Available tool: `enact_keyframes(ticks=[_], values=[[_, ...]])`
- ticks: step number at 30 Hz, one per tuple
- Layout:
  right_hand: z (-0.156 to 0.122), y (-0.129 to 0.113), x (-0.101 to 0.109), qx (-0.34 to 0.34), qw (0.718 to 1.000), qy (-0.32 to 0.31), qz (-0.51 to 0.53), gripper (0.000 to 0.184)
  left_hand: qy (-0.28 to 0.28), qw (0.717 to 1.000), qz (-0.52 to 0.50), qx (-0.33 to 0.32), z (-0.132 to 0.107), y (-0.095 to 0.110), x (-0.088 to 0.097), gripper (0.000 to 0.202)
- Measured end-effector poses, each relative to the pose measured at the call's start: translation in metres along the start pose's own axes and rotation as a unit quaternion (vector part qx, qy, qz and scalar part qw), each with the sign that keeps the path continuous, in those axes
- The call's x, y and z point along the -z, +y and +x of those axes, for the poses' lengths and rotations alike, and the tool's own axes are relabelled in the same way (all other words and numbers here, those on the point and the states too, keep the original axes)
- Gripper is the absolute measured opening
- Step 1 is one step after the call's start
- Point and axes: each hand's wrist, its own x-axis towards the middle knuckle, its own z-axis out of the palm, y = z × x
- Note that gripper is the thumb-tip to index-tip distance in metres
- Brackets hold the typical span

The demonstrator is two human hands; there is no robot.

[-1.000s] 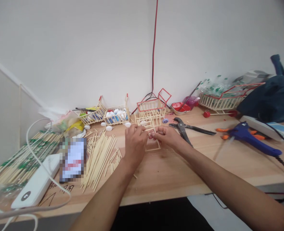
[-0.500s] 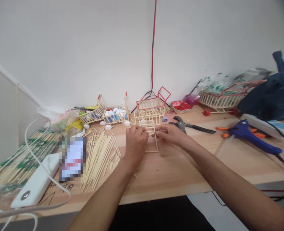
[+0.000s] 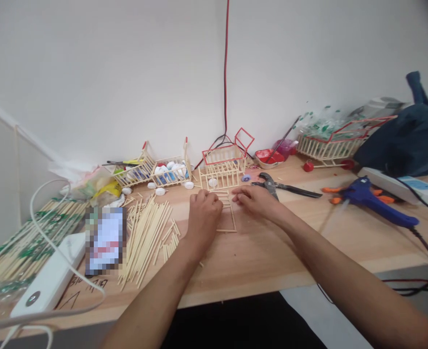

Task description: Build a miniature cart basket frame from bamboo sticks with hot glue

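A small flat frame of thin wooden sticks (image 3: 233,216) lies on the table in front of me, with several short crosspieces at its far end. My left hand (image 3: 205,213) is closed over the frame's left side, its curled fingers hiding that part. My right hand (image 3: 253,201) is at the frame's far right corner, thumb and fingers drawn together. Whatever is between those fingertips is too small to make out. Right behind the hands stands a stick-built cart (image 3: 224,167) with a red-edged basket.
Loose sticks (image 3: 146,242), a phone (image 3: 107,242) and a white power strip (image 3: 50,276) lie left. Two small carts (image 3: 172,172) stand behind. To the right are pliers (image 3: 290,189), a blue glue gun (image 3: 377,201), a red paint dish (image 3: 268,157) and another cart (image 3: 330,148).
The view has shifted slightly. My right fingertips have drawn back a little from the frame's right side. My left hand stays on the frame.
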Motion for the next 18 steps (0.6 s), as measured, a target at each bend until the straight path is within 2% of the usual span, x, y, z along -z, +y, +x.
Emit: enact_keyframes(ticks=[4,10,18], values=[[0.002,0.003,0.004,0.027,0.998,0.010,-0.056,0.019,-0.024,0.999,0.027,-0.006,0.000,0.000,-0.001,0.009],[0.002,-0.001,0.016,0.013,1.000,0.018,-0.002,0.020,-0.029,0.999,0.029,-0.022,0.000,0.002,0.002,0.012],[-0.008,-0.017,0.049,-0.007,0.995,0.088,0.049,0.025,-0.039,0.999,0.014,-0.019,-0.001,0.002,0.001,0.017]])
